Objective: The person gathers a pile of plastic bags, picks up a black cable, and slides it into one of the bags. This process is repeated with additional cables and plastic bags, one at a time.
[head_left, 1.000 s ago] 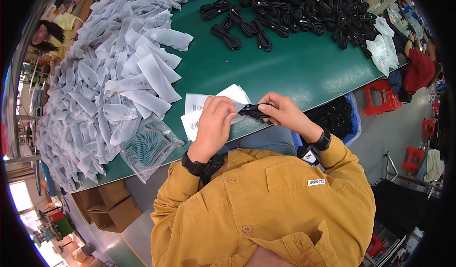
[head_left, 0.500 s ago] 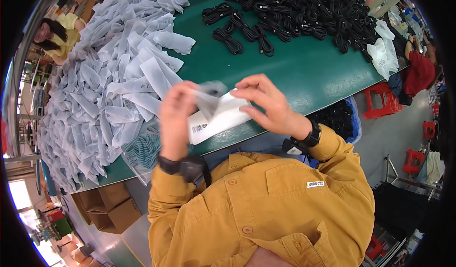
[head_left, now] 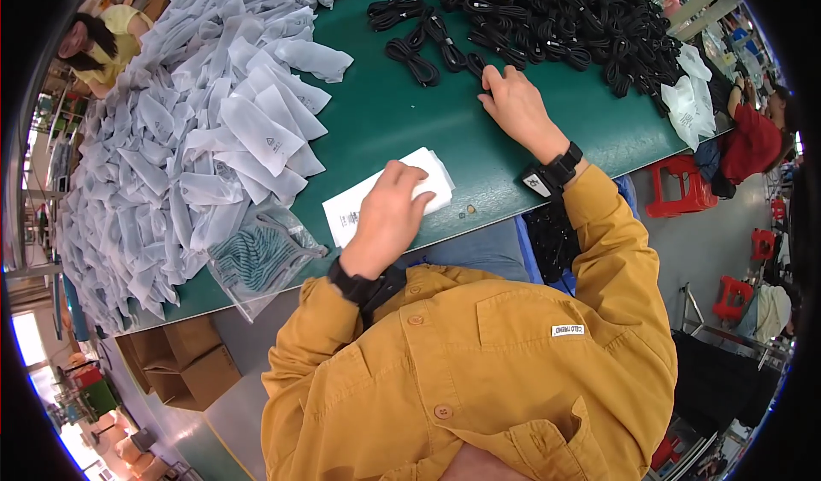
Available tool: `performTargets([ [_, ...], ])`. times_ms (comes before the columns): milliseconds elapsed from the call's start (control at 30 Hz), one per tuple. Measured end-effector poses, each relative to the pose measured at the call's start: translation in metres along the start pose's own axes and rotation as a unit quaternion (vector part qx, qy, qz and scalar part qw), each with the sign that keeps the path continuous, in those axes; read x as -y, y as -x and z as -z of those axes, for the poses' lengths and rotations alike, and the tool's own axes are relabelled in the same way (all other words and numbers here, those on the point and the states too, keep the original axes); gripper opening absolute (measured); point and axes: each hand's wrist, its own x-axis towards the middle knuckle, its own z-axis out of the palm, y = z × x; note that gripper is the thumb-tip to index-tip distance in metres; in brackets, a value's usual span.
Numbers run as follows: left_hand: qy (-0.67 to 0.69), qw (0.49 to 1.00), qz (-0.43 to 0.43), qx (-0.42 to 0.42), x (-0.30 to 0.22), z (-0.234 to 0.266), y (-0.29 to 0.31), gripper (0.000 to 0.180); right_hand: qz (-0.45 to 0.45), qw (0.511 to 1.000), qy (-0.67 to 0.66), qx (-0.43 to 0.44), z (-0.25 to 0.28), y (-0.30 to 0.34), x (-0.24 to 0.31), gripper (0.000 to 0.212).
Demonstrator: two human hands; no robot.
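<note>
Fingers curved and thumb apart, my left hand point(head_left: 393, 212) rests on a flat stack of white plastic bags point(head_left: 436, 177) near the table's front edge. My right hand point(head_left: 520, 113) is stretched out to the front edge of the black cable pile point(head_left: 547, 19). Its fingertips close on a coiled black cable point(head_left: 475, 64), mostly hidden by the fingers. Several other coiled cables point(head_left: 412, 62) lie just left of it. A large heap of frosted bags point(head_left: 248, 130), which look filled, covers the left side of the table.
A clear bag with teal striped fabric point(head_left: 252, 259) lies at the front edge of the green table point(head_left: 385, 122). Cardboard boxes point(head_left: 192, 365) stand below left. A blue-lined bin point(head_left: 547, 233) is below right, near a red stool point(head_left: 680, 186). People sit at far left and right.
My right hand has moved away from the white bags, up and right to the cables. My left hand has come down onto the bag stack; the blurred translucent bag it held is gone from it.
</note>
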Motion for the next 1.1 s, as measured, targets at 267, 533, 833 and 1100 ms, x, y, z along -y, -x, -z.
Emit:
performTargets([
  [267, -0.089, 0.996, -0.009, -0.008, 0.017, -0.021, -0.003, 0.013, -0.14, 0.904, -0.387, 0.113, 0.033, 0.048, 0.034, 0.016],
  [533, 0.127, 0.982, 0.136, 0.015, 0.008, -0.009, -0.005, 0.008, -0.009, 0.918, -0.391, 0.06, 0.048, 0.09, 0.05, 0.013],
  [833, 0.128, 0.986, 0.108, -0.025, 0.002, -0.009, -0.001, 0.007, 0.104, 0.944, -0.306, 0.062, 0.052, 0.099, 0.041, 0.011],
  [1100, 0.003, 0.997, -0.066, -0.036, 0.001, -0.005, 0.004, 0.009, -0.226, 0.709, -0.614, 0.263, 0.045, 0.095, 0.047, 0.012],
])
